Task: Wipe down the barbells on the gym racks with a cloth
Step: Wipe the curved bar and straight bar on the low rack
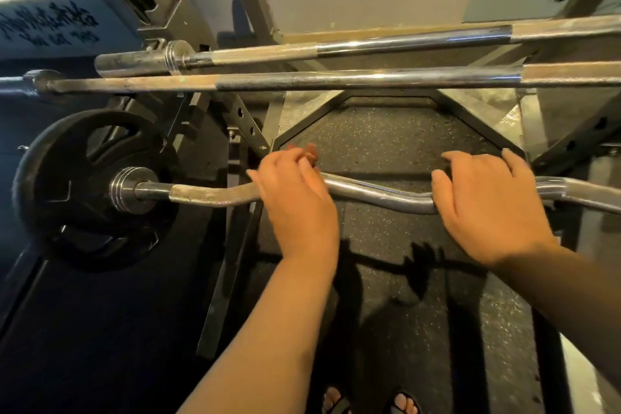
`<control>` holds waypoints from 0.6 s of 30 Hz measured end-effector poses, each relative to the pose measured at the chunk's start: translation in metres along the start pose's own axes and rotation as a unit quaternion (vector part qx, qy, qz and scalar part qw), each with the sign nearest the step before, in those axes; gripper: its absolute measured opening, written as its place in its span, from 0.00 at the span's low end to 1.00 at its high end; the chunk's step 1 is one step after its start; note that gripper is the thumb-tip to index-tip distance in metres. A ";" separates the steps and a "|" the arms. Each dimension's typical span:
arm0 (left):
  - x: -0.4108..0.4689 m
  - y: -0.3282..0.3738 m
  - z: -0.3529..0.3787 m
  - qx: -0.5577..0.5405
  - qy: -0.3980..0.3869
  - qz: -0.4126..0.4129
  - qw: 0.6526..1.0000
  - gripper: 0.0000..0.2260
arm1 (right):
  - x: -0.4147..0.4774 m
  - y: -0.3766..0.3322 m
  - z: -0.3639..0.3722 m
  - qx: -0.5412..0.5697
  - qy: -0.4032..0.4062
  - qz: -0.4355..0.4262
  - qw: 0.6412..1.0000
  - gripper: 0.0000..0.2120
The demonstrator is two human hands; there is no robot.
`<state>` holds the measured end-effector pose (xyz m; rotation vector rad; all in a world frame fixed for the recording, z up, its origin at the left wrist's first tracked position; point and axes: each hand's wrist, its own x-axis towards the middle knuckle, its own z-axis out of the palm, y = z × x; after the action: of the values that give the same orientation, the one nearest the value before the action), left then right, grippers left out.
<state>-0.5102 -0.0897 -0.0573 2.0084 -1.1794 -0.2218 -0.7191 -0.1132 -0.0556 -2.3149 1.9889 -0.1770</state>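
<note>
A bent chrome curl bar [379, 193] lies across the rack at waist height, with a black weight plate [84, 191] on its left end. My left hand [295, 191] rests on top of the bar left of its middle, fingers reaching past it and loosely bent. My right hand [487, 205] lies over the bar further right, fingers spread forward and thumb against the bar. Two straight barbells sit higher up, a nearer one [336, 79] and a farther one [403, 40]. No cloth is in view.
Black rack uprights with holes [248, 124] stand to the left behind the curl bar. A speckled rubber floor mat [396, 144] lies below inside a steel frame. My sandalled feet [369, 403] show at the bottom edge. A grey wall stands behind.
</note>
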 end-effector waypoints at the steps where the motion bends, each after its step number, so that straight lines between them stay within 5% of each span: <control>1: -0.008 0.010 0.009 -0.006 -0.030 0.025 0.999 0.10 | 0.000 0.000 0.001 0.009 0.005 -0.008 1.000 0.21; 7: -0.038 0.031 0.015 0.012 -0.202 0.248 0.948 0.12 | 0.004 -0.003 0.005 0.023 0.035 -0.017 0.999 0.18; 13: 0.007 -0.019 -0.012 -0.009 -0.035 0.045 0.998 0.09 | 0.003 0.000 0.008 0.025 0.053 -0.034 0.998 0.19; 18: -0.037 0.030 0.029 -0.019 -0.064 0.096 0.993 0.08 | 0.005 0.004 0.003 0.044 0.036 -0.047 0.997 0.19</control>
<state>-0.5652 -0.0833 -0.0649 1.8577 -1.4294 -0.2779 -0.7219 -0.1183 -0.0588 -2.3797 1.8642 -0.3501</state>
